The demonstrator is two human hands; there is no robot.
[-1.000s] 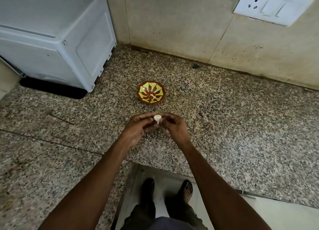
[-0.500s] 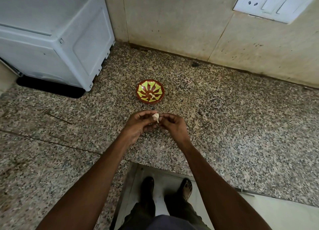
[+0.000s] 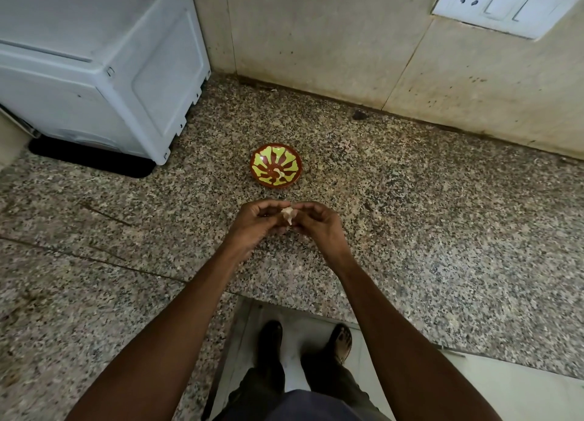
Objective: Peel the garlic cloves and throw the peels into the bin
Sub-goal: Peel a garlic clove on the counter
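Pale garlic clove [image 3: 288, 214] (skin flaring)

A bowl [image 3: 276, 165] sits on the counter [image 3: 410, 215] beyond both hands, an appliance [image 3: 94, 63] to its left.

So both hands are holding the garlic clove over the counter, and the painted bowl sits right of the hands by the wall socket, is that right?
Not quite. The head view shows the bowl straight beyond the hands, not by the socket. Both the left hand and right hand do hold the garlic clove over the counter.
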